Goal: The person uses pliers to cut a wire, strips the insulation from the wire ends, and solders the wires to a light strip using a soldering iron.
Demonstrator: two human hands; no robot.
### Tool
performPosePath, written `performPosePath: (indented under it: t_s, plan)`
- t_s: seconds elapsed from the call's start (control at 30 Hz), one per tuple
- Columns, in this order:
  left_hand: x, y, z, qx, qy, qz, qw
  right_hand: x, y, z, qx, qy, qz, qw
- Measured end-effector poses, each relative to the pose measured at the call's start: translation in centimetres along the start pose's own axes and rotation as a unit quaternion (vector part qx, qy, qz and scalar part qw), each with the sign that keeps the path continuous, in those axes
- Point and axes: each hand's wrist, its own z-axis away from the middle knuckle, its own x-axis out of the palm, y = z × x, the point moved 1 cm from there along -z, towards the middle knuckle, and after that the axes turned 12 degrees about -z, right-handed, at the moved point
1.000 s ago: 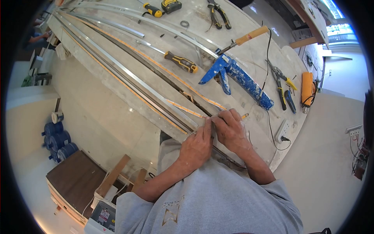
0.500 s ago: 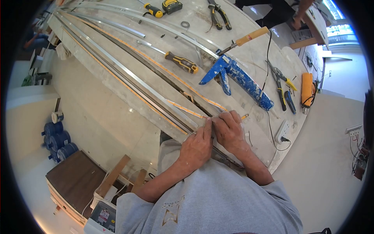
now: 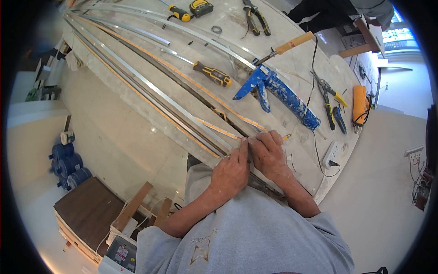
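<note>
My left hand (image 3: 231, 173) and my right hand (image 3: 270, 155) meet at the near edge of the workbench, fingertips together and closed in a pinch. A short LED strip (image 3: 216, 128), white with orange segments, runs into the left fingertips. What the right fingers pinch is hidden behind them. Long aluminium profiles (image 3: 146, 83) and a longer LED strip (image 3: 182, 74) stretch away to the far left. A pencil-like yellow tip (image 3: 286, 137) shows just beyond the right hand.
On the bench lie a blue caulking gun (image 3: 289, 96), a soldering iron (image 3: 294, 43), a screwdriver (image 3: 212, 74), pliers (image 3: 256, 18), snips (image 3: 326, 91), a tape measure (image 3: 200, 7) and a power strip (image 3: 331, 153) with a cord. An orange heat gun (image 3: 359, 105) sits at the right edge.
My hands stay almost still, pinched at the strip's end. In the background at upper right, another person has shifted, with a grey sleeve now in view.
</note>
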Motion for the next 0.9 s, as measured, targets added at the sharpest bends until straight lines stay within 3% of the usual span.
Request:
performPosePath:
  t_s: [0.33, 0.43, 0.63, 0.7, 0.87, 0.9]
  plan:
    - [-0.1, 0.1, -0.1, 0.001, -0.010, -0.003, 1.000, -1.1, 0.0, -0.7, 0.016, 0.004, -0.051, 0.999]
    - [-0.4, 0.2, -0.3, -0.005, -0.026, 0.000, 1.000, -3.7, 0.2, -3.2, 0.057, 0.050, -0.082, 0.994]
    - [-0.5, 0.4, -0.2, 0.000, -0.025, -0.001, 1.000, -7.4, 5.6, -10.1, 0.204, 0.182, -0.077, 0.959]
    - [-0.7, 0.5, -0.2, -0.001, -0.029, -0.002, 1.000, -7.4, 7.8, -12.0, 0.337, 0.218, -0.172, 0.899]
    - [-0.5, 0.3, 0.0, -0.006, -0.020, 0.004, 1.000, -7.4, 6.7, -12.8, 0.362, 0.127, -0.131, 0.914]
    - [-0.5, 0.3, 0.0, 0.007, 0.003, -0.013, 1.000, -7.1, 5.2, -11.8, 0.291, 0.060, -0.138, 0.945]
